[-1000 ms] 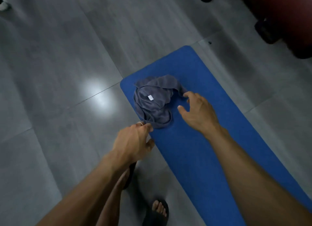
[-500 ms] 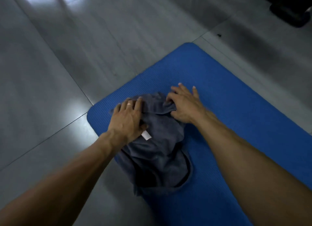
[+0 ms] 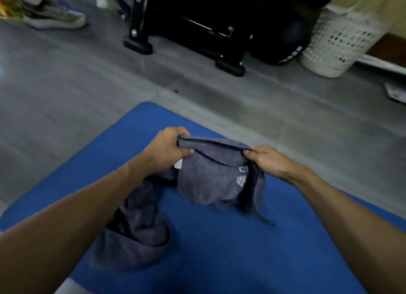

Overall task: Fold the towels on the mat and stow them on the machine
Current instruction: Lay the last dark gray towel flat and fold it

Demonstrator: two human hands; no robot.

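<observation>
Grey terry towel point(image 3: 211, 179) lifted off the blue mat point(image 3: 219, 249), pinched along its far top edge
Left hand point(image 3: 169, 148) clenched on the left corner, right hand point(image 3: 268, 162) clenched on the right corner, both grasping cloth
Held edge running left to right between the two fists, fairly taut, that being the long axis to work from
Body of the towel hanging down toward the near side, bunched and doubled over itself, a pale printed mark near the right side, a white tag just beside the left fist
Tail of the same cloth, or possibly a second towel, cannot tell which, slumped in a heap point(image 3: 134, 234) on the near left of the mat, under the left forearm
Both hands equally close to their corners, so next move likely a spread apart and a lay-down flat, edge kept parallel to the mat's far end
Black machine frame point(image 3: 186, 30) on the grey floor well beyond the mat's far edge, white perforated basket point(image 3: 336, 41) to its right
Folding barely begun, stowing not yet near
</observation>
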